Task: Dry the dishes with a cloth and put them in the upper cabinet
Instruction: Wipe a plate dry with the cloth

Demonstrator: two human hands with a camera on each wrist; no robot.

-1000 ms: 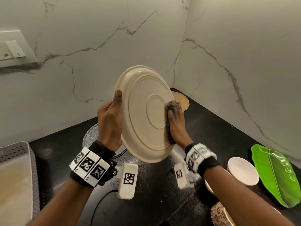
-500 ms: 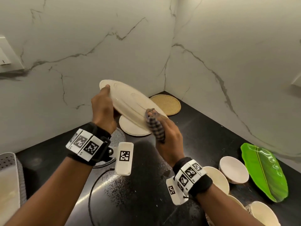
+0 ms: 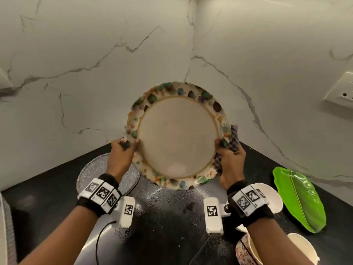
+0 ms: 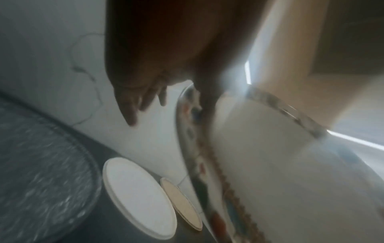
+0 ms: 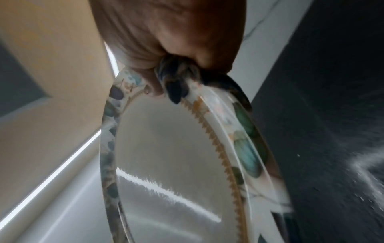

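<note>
The patterned plate (image 3: 178, 138) is held upright above the black bench (image 3: 57, 190), its face toward the head camera. It hides the bench corner behind it.

The left hand (image 3: 122, 156) pinches the left rim, thumb on the face, fingers (image 4: 133, 105) behind; the left wrist view is blurred. The right hand (image 3: 230, 163) pinches the right rim together with the checked cloth (image 3: 234, 137), which is partly hidden behind the plate and inside the palm.

A textured glass plate (image 3: 91, 175) lies on the bench below the left hand, partly covered by it. At lower right, white bowls (image 3: 275, 199) are cut off by the right forearm; their contents cannot be told. A green leaf-shaped tray (image 3: 299, 199) lies beside them.
</note>
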